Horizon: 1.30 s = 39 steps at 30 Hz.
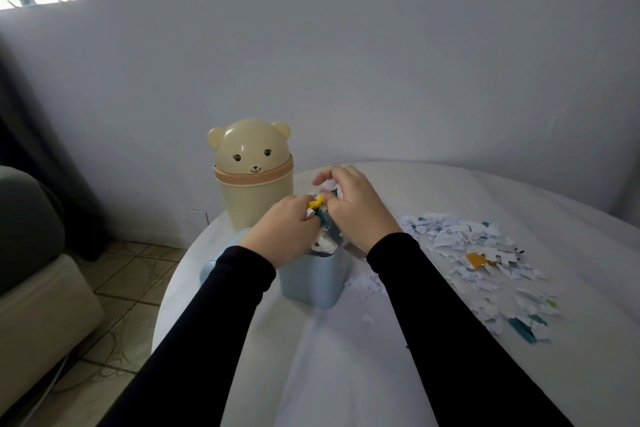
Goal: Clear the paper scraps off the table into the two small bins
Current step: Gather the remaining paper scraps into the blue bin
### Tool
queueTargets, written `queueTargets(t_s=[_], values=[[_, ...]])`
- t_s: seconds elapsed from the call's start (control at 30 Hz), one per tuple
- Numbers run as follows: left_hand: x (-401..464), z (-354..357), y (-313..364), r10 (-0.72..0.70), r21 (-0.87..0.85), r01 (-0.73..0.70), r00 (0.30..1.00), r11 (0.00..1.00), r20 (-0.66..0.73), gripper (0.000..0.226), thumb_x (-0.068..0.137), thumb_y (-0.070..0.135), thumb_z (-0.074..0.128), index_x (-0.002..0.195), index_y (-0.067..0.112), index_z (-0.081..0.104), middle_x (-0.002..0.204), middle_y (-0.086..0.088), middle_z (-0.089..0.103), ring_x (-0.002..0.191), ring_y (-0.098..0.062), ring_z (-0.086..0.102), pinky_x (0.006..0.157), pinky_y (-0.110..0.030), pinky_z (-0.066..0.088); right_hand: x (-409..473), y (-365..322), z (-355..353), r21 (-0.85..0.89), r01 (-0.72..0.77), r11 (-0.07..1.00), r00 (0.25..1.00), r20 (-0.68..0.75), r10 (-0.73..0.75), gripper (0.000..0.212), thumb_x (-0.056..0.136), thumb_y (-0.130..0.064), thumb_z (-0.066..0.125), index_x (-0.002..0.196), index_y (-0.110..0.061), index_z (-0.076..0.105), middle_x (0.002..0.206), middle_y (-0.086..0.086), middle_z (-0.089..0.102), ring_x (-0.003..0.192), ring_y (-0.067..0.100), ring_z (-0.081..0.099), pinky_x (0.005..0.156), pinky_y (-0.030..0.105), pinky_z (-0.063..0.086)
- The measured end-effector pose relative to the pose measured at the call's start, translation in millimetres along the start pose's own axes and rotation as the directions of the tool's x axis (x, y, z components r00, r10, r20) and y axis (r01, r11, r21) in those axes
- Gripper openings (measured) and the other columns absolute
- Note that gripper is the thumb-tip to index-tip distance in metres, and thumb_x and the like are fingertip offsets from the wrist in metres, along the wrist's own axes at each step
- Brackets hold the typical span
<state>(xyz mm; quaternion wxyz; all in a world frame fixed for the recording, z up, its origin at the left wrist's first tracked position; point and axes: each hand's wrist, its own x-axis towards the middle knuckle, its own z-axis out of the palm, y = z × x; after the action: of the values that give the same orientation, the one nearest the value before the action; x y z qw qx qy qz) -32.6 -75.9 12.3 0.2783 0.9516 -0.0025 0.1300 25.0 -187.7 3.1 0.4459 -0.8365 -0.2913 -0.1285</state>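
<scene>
Fingers (313, 218) of both hands close around a wad of paper scraps (325, 218) directly above the blue bin (308, 282); feather-light and loose, they likely need cupping from beneath.

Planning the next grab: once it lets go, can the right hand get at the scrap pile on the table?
Probably yes. The scrap pile lies open on the table just right of the right hand, with nothing between them.

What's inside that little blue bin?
Paper scraps fill the blue bin to its rim, under the left hand and right hand. Anything deeper is hidden.
</scene>
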Motion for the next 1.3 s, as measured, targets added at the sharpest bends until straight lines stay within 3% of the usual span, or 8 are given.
queueTargets(t_s=[0.33,0.53,0.63,0.73,0.83,0.97,1.1,1.3], values=[[-3.0,-9.8,-4.6,-0.045,-0.110,0.045,0.999,0.993,0.002,0.044,0.085,0.020,0.059,0.128,0.022,0.051,0.108,0.002,0.065,0.092,-0.016,0.059,0.079,-0.024,0.044,-1.8,5.3,-5.9,-0.007,0.009,1.000,0.995,0.101,-0.008,0.033,0.084,-0.002,0.054,0.111,-0.018,0.063,0.117,0.005,0.052,0.105,0.015,0.052,0.081,0.012,0.034],[-5.5,-15.0,-7.6,0.002,-0.240,0.022,0.995,0.970,0.097,0.038,0.074,0.040,0.061,0.109,0.026,0.061,0.097,0.001,0.070,0.092,-0.018,0.065,0.085,-0.033,0.052,-4.0,6.3,-4.2,-0.003,0.017,1.000,0.994,0.110,-0.016,0.031,0.086,-0.011,0.059,0.115,-0.018,0.057,0.120,0.006,0.050,0.108,0.018,0.053,0.082,0.020,0.038],[-4.9,-11.8,-7.8,0.031,-0.110,-0.021,0.996,0.994,0.088,0.016,0.089,0.021,0.054,0.103,0.019,0.061,0.088,0.001,0.067,0.079,-0.016,0.059,0.072,-0.020,0.046,-3.5,3.9,-10.9,0.044,-0.022,0.999,0.995,0.101,0.018,0.025,0.092,-0.020,0.054,0.117,-0.020,0.054,0.126,0.001,0.047,0.119,0.011,0.047,0.092,0.022,0.037],[-4.5,-5.7,-4.6,0.065,0.055,-0.070,0.994,0.996,0.090,0.014,0.093,0.014,0.047,0.096,0.015,0.060,0.085,-0.005,0.065,0.076,-0.023,0.055,0.070,-0.028,0.045,-4.6,1.0,-19.6,0.199,-0.097,0.975,0.983,0.174,0.062,0.029,0.098,-0.019,0.037,0.116,-0.020,0.060,0.124,-0.002,0.047,0.115,0.007,0.046,0.098,0.021,0.032],[-3.4,-2.3,-3.1,0.069,0.069,-0.075,0.994,0.995,0.090,0.017,0.094,0.016,0.045,0.084,0.023,0.058,0.077,-0.002,0.060,0.073,-0.024,0.052,0.067,-0.029,0.041,-1.6,3.3,-22.1,0.122,-0.108,0.987,0.967,0.243,0.076,0.036,0.097,-0.011,0.034,0.120,-0.017,0.061,0.122,-0.001,0.049,0.116,0.008,0.048,0.101,0.021,0.034],[-3.6,-8.3,-7.5,0.043,0.043,-0.043,0.999,0.998,-0.001,0.047,0.089,0.030,0.058,0.134,0.020,0.053,0.127,0.003,0.061,0.117,-0.014,0.056,0.091,-0.019,0.039,2.3,7.0,-24.4,0.014,-0.071,0.997,0.965,0.252,0.065,0.042,0.091,-0.004,0.043,0.126,-0.021,0.058,0.118,-0.001,0.054,0.112,0.017,0.057,0.102,0.030,0.043],[-4.2,-19.3,-9.3,0.080,0.060,-0.076,0.995,0.995,-0.063,0.049,0.084,0.038,0.065,0.130,0.023,0.057,0.128,0.008,0.059,0.112,-0.008,0.055,0.090,-0.018,0.039,-0.6,3.4,-34.7,-0.039,-0.066,0.997,0.971,0.229,0.073,0.048,0.088,-0.018,0.061,0.132,-0.032,0.049,0.123,-0.006,0.052,0.094,0.012,0.063,0.091,0.028,0.048],[-6.4,-0.4,-0.9,0.109,0.346,-0.090,0.993,0.934,-0.038,0.030,0.096,0.035,0.047,0.102,0.019,0.072,0.100,-0.006,0.052,0.087,-0.017,0.049,0.071,-0.019,0.025,-5.2,-8.0,-51.1,-0.324,-0.192,0.926,0.929,0.245,0.279,0.069,0.077,-0.059,0.064,0.136,-0.027,0.047,0.136,0.000,0.049,0.119,0.017,0.052,0.098,0.031,0.041]])
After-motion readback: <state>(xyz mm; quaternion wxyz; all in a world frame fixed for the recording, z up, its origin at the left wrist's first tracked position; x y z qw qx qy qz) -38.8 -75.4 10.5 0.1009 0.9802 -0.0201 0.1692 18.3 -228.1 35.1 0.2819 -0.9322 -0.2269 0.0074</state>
